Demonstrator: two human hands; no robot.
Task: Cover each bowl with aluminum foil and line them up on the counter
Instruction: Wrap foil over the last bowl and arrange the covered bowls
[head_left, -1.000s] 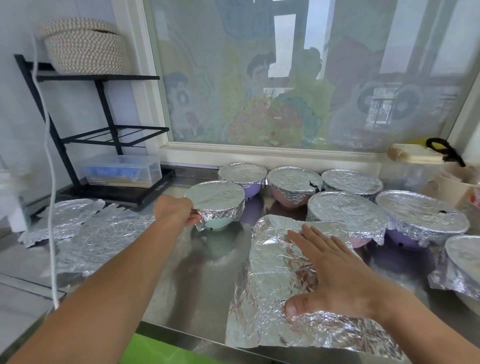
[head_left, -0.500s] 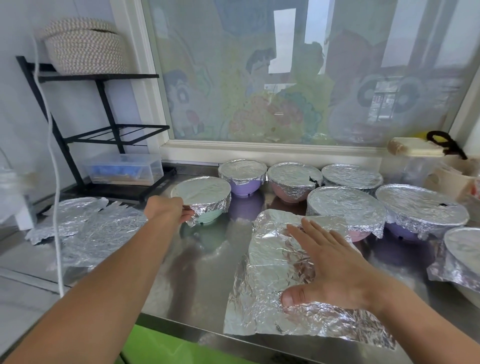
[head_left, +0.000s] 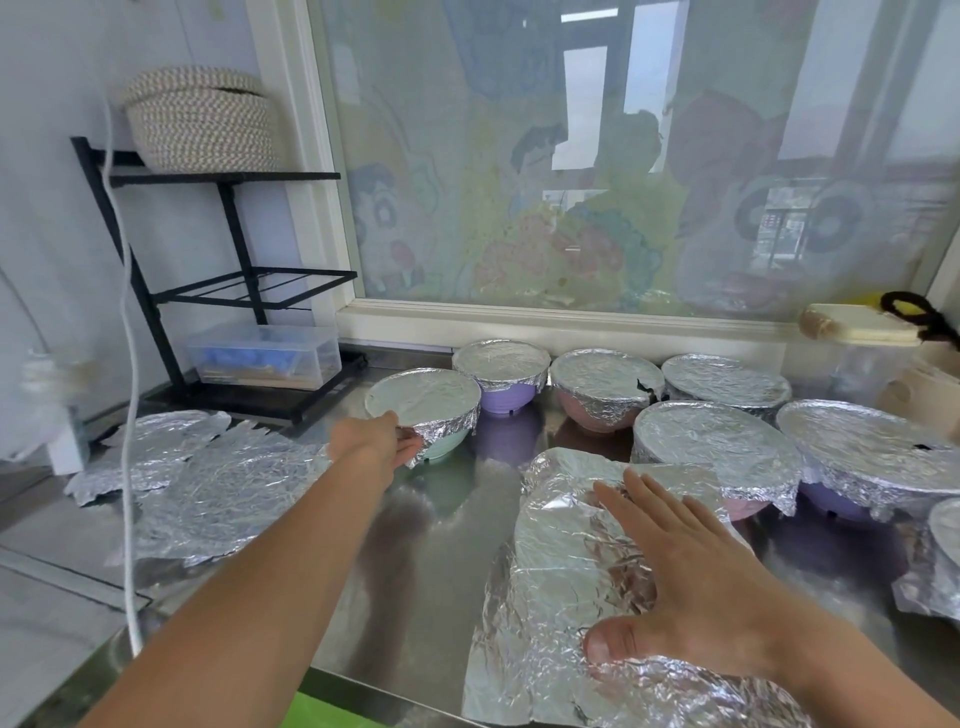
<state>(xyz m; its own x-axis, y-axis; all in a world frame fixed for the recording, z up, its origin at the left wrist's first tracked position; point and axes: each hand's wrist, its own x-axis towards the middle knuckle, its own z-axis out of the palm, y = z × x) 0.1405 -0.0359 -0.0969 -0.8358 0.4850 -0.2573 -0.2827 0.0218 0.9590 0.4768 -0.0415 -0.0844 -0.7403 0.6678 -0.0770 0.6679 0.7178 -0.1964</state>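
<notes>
Seven round foil-covered bowls (head_left: 711, 436) stand on the stainless steel counter (head_left: 441, 561). Six show whole; the seventh (head_left: 946, 525) is cut off by the right edge of view. Three loose crumpled foil sheets lie there too, two at the left (head_left: 218, 493) and one at the front (head_left: 561, 561).

The left hand (head_left: 374, 447) grips the near rim of the mint-green bowl (head_left: 448, 446), leftmost of the group. Its fingers curl under the foil skirt, mostly hidden. The right hand (head_left: 696, 577) presses flat on the front sheet, fingers straight and slightly spread. That sheet lies close to the counter's front edge. Bare steel shows between the arms.
</notes>
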